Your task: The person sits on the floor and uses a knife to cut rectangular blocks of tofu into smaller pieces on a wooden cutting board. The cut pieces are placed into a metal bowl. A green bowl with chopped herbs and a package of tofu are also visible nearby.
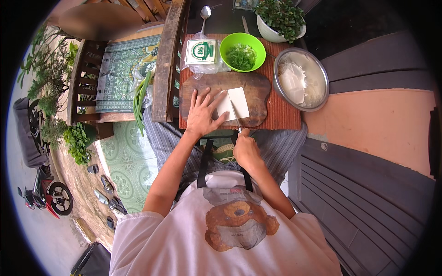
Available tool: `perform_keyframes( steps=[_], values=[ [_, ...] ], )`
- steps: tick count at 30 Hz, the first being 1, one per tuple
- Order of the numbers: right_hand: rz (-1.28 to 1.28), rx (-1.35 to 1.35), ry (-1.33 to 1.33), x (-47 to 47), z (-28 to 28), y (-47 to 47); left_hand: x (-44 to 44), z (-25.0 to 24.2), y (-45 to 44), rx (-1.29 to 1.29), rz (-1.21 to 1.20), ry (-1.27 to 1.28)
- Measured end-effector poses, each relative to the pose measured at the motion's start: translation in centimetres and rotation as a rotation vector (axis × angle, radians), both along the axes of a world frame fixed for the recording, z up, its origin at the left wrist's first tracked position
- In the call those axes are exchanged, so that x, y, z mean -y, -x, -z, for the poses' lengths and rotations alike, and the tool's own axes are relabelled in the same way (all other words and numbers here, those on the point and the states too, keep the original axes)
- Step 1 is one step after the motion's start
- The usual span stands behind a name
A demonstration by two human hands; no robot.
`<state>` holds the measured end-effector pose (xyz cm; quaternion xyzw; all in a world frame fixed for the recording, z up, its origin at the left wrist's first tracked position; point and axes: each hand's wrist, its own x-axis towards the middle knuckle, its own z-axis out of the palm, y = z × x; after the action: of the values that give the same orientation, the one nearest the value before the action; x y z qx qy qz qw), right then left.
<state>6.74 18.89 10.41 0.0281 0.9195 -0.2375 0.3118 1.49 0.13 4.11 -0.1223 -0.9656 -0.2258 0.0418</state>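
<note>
On the brown wooden cutting board [198,81] lies a pale, square, flat piece [239,100], perhaps a stack of dough wrappers, with a cut line down it. My left hand [204,114] rests over its left part, fingers spread, the index finger and thumb touching it. My right hand [247,148] grips a knife [237,120] by the handle, the blade along the cut line. Beyond the board stand a lime-green bowl [259,51] of chopped green herbs and a plastic packet [202,51] bearing a printed label. A steel bowl [326,81] at the right holds white strips and a flat white piece.
An orange-red ribbed mat [288,119] lies under the board. Behind are a spoon [205,13], a thin utensil [245,25] and a potted plant [276,31]. A wooden bench [162,79] borders the left; spring onions [140,103] hang over its seat.
</note>
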Motion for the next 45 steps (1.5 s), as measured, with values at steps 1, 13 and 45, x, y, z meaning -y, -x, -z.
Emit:
perform_keyframes(
  steps=[1,13,45],
  values=[
    [-0.001,-0.017,0.007,0.0,0.1,0.0,0.0,0.0,0.0,-0.001,0.000,0.003],
    [-0.006,-0.010,-0.016,-0.1,-0.8,-0.9,0.0,0.1,0.0,-0.003,-0.002,-0.004],
    [0.058,0.018,0.045,0.1,-0.8,-2.3,-0.1,-0.2,-0.1,-0.018,0.000,0.000]
  ],
)
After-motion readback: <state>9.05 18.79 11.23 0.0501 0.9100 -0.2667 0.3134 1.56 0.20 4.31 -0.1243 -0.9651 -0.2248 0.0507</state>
